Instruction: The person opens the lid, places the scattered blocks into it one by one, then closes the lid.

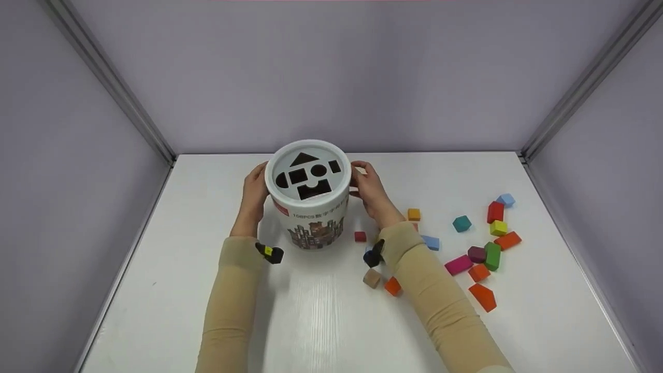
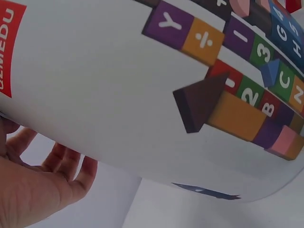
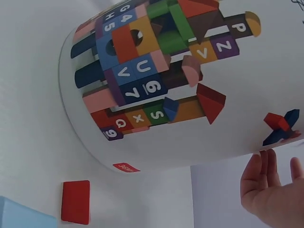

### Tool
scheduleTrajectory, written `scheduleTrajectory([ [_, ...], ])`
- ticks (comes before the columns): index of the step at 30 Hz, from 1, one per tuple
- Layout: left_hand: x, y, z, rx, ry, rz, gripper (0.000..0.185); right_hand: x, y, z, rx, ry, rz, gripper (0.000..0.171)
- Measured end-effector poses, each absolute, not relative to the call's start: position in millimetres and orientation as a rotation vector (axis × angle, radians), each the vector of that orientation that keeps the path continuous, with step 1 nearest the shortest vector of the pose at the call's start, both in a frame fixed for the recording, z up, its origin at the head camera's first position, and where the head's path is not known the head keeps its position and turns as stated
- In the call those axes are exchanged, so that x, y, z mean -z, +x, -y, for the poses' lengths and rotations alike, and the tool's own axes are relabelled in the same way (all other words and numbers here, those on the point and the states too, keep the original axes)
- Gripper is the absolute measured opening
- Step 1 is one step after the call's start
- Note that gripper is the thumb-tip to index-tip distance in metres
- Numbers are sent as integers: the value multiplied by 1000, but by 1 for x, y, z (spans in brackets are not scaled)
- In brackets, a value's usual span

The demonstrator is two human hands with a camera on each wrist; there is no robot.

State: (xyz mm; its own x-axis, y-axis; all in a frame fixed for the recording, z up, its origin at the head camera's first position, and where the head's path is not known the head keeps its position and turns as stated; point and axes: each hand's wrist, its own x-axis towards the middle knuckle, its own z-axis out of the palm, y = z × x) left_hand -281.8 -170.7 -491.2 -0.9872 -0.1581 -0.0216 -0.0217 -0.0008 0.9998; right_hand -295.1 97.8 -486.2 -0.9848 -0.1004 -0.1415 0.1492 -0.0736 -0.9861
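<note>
A white bucket of building blocks (image 1: 287, 210) stands upright on the table, its lid (image 1: 285, 160) pierced by several shaped holes. My left hand (image 1: 254, 194) holds the bucket's left side near the lid. On the opposite side, my right hand (image 1: 373, 194) has its curved fingers against the wall just below the rim. In the left wrist view, bent fingers (image 2: 80, 173) reach round the bucket, their contact partly hidden. Fingertips (image 3: 259, 164) meet the printed wall in the right wrist view. Close to the bucket's base lies a small red block (image 1: 360, 237).
Colored blocks lie scattered to the right, among them a green block (image 1: 492, 256), a teal block (image 1: 462, 224) and a magenta block (image 1: 459, 264). A wooden block (image 1: 372, 278) and an orange block (image 1: 392, 286) sit beside my right forearm. Grey walls (image 1: 342, 77) enclose the white table (image 1: 171, 290).
</note>
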Motion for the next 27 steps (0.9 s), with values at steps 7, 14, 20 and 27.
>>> scheduleTrajectory([
  [7, 498, -277, 179, 2085, 196, 2281, 51, 489, -293, -97, 2100, 14, -2071, 39],
  [14, 500, -272, 185, 2065, 123, 2334, 56, 490, -287, -97, 2047, -77, -2154, 42],
  [20, 494, -267, 193, 1992, 139, 2302, 55, 488, -274, -95, 1974, -122, -2223, 44],
  [27, 473, -264, 192, 1766, 106, 2285, 50, 491, -258, -95, 1923, -240, -2300, 43],
])
